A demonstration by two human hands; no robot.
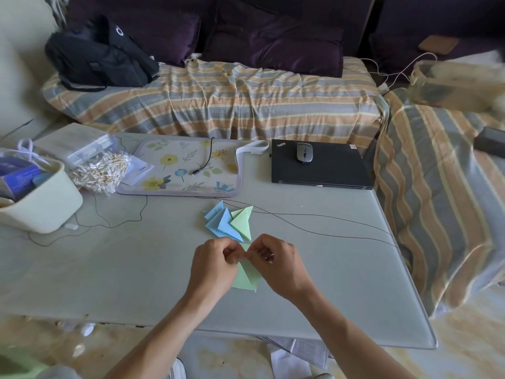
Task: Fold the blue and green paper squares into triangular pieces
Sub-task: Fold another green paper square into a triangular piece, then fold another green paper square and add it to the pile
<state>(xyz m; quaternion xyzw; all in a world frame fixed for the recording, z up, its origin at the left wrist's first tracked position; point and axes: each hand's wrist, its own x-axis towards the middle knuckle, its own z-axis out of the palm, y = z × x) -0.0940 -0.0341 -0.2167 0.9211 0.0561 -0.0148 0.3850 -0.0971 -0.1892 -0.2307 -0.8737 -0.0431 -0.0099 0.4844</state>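
Nearest the front edge of the tabletop (109,283), toward its middle, both hands work one green paper piece (247,280) that lies partly folded on the surface, its lower corner pointing at the near edge. The left hand (216,265) has its fingers curled in and pinches the top of the sheet from the left; the right hand (278,265) is curled the same way and pinches the same top corner from the right, so the two sets of fingertips nearly meet over the paper. The fold in hand looks like a corner being brought to a crease, though the fingers hide exactly which flap is moving. Just beyond the hands, near the centre of the tabletop, sits a pile of finished triangular pieces (228,222): several blue ones overlapping on the left and at least one green on the right, so a good share of the work seems done. No unfolded squares show anywhere, which suggests this green piece may be among the last, but that cannot be confirmed. Farther back, a floral mat (164,160) lies toward the far edge, a closed black laptop (328,170) with a mouse (304,152) on it occupies the far right corner, and a cream basket (46,206) stands at the left edge.
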